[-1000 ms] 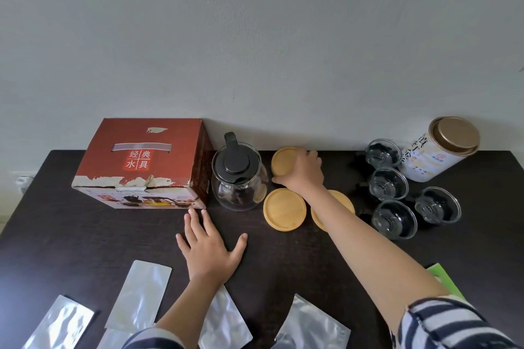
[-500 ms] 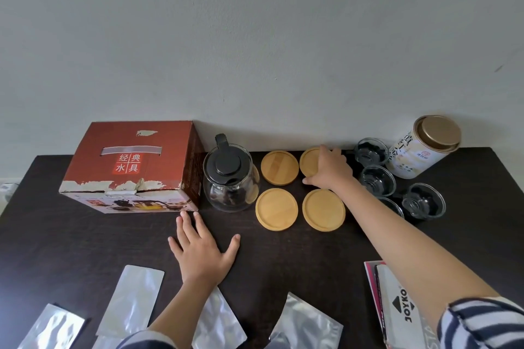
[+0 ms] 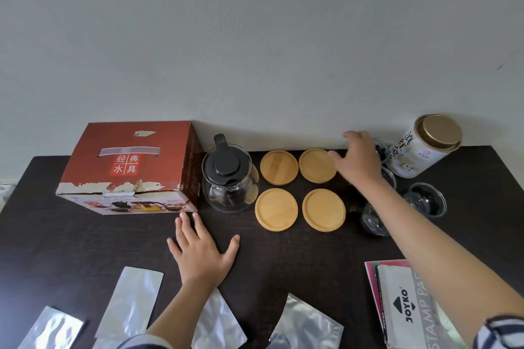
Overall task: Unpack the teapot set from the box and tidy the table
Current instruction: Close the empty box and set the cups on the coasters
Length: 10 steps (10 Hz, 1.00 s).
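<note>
A red cardboard box (image 3: 133, 167) stands at the back left of the dark table (image 3: 297, 261). Beside it is a glass teapot (image 3: 228, 178) with a black lid. Several round wooden coasters lie in a square to its right, the back right one (image 3: 316, 165) just left of my right hand (image 3: 358, 160). That hand hovers with fingers spread, holding nothing, over small glass cups (image 3: 425, 202), which my forearm partly hides. My left hand (image 3: 201, 252) rests flat and open on the table in front of the box.
A white tea canister (image 3: 422, 147) with a gold lid leans at the back right. Several silver foil bags (image 3: 131, 300) lie along the near edge. A stamp pad package (image 3: 402, 309) sits at the near right. The wall runs right behind the table.
My right hand set coasters down into a square, then let go and lifted rightward toward the cups. My left hand stayed flat. The view shifted slightly to the right.
</note>
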Available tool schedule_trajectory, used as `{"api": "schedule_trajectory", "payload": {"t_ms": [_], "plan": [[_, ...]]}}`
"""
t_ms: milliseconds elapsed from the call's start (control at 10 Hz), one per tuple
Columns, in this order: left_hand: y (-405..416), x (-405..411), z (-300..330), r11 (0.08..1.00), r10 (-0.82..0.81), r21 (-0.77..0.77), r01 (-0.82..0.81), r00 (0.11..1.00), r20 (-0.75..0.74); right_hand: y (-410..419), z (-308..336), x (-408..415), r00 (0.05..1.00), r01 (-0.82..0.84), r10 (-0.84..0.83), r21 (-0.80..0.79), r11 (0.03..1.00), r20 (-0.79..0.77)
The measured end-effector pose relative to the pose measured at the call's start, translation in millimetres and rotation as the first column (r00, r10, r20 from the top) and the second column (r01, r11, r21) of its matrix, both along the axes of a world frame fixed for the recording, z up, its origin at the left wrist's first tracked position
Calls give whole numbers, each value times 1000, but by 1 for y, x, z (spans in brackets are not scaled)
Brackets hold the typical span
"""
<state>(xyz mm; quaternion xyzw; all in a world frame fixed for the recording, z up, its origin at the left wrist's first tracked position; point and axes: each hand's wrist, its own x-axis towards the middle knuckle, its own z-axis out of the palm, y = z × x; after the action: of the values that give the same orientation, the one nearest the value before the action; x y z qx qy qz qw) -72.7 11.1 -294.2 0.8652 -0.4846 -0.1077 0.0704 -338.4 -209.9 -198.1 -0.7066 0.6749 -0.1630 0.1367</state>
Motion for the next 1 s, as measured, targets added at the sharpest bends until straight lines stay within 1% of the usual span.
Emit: {"api": "schedule_trajectory", "payload": {"t_ms": [100,200,300,500,600,700,800,900,1000], "plan": [[0,0,0,1000,-1,0,1,1000,2,-15,7,-22,980,144,-134,60,988,-149],[0,1,0,1000,-2,-2,2,1000,4,-27,2,-33,961,220,-171,224,949,-217],[0,1,0,1000,-1,1,1,1000,5,-34,-3,-35,953,224,-156,257,940,-259],[0,0,-1,1000,-4,0,4,1000,7,-37,-1,-36,960,238,-190,236,942,-207],[0,0,-1,1000,-3,-2,3,1000,10,-29,7,-27,965,206,-168,189,960,-200],[0,0,-1,1000,-1,-10,1,1000,10,-14,18,-1,982,109,-87,127,986,-168],[0,0,0,1000,-4,-9,4,1000,12,3,21,33,995,-72,78,84,994,-62],[0,1,1,1000,-3,-7,3,1000,8,15,13,64,972,-236,233,74,969,41],[0,0,2,1000,-3,-4,3,1000,5,23,4,87,943,-332,330,67,941,35]]}}
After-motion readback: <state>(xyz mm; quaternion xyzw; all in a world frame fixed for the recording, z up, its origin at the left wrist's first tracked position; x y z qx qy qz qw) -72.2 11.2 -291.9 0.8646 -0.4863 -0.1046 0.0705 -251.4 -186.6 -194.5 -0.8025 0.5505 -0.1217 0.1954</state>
